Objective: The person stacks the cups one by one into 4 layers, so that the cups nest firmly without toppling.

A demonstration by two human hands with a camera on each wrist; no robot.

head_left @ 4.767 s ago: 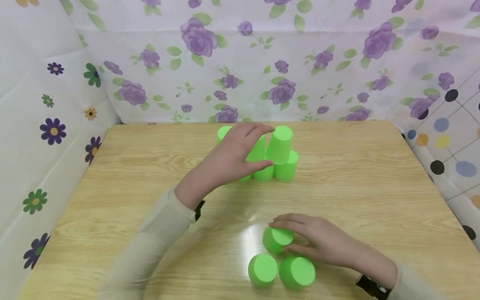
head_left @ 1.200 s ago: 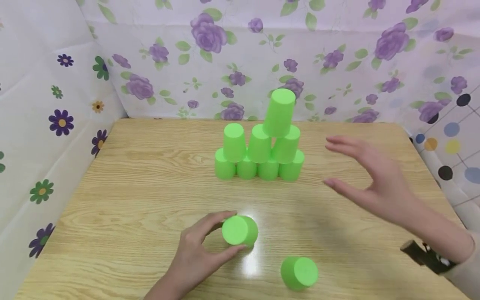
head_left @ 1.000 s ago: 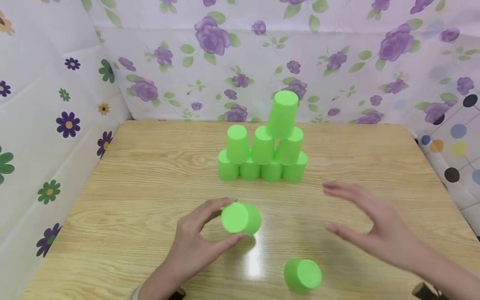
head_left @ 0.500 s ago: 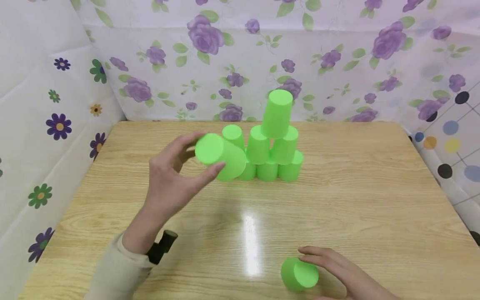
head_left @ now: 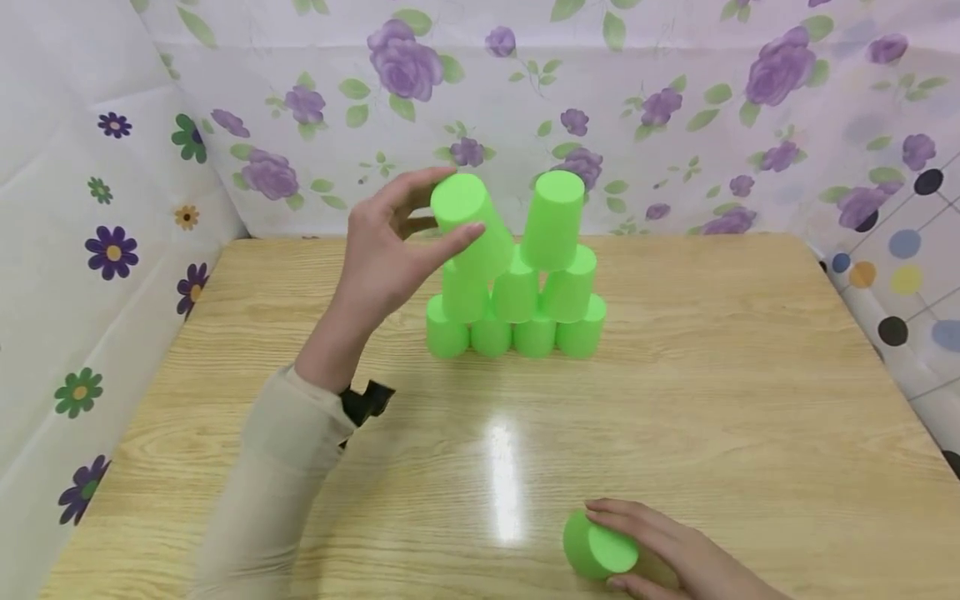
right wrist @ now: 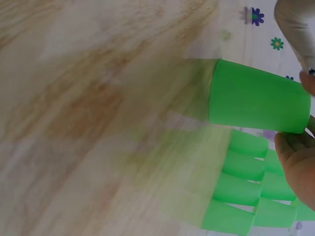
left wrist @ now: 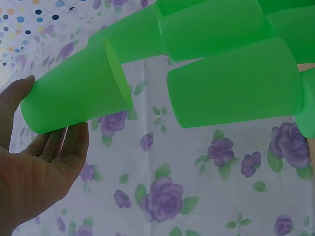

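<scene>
My left hand holds an upside-down green plastic cup near its base, thumb on one side and fingers on the other. That cup hangs tilted at the left of the stack; in the left wrist view its open rim shows a gap from the second-row cup. The stack has a bottom row of several cups, a row of three above, and one top cup at the right. Close to the front, my right hand grips another upturned green cup standing on the table, fingers and thumb around its base end.
The wood-grain table reaches back to a hanging cloth with purple flowers, just behind the stack. A white flowered cloth borders the left side, and a dotted cloth the right.
My left hand has picked up a cup from the front of the table and raised it to the stack's upper left. My right hand has left the stack and taken hold of the front cup.
</scene>
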